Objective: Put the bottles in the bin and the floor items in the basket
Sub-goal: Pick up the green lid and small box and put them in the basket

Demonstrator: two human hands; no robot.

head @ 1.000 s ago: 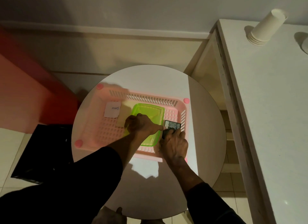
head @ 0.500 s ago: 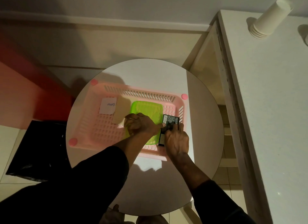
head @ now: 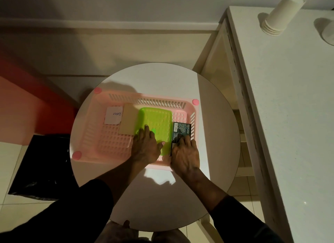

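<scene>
Dark box [head: 181,132] lowered into pink basket [head: 108,143] beside green tray [head: 157,121] — right hand [head: 185,154] gripping it, left hand [head: 145,147] flat on tray

Your left hand [head: 146,148] lies flat on the green tray [head: 157,121] in the middle of the pink basket [head: 101,145], which sits on the round white table [head: 155,197] toward its left edge. Your right hand [head: 185,156] holds the near end of the black box [head: 181,129], beside the basket's right wall. A white card [head: 113,115] and a tan card [head: 128,121] lie just left of the tray.
</scene>
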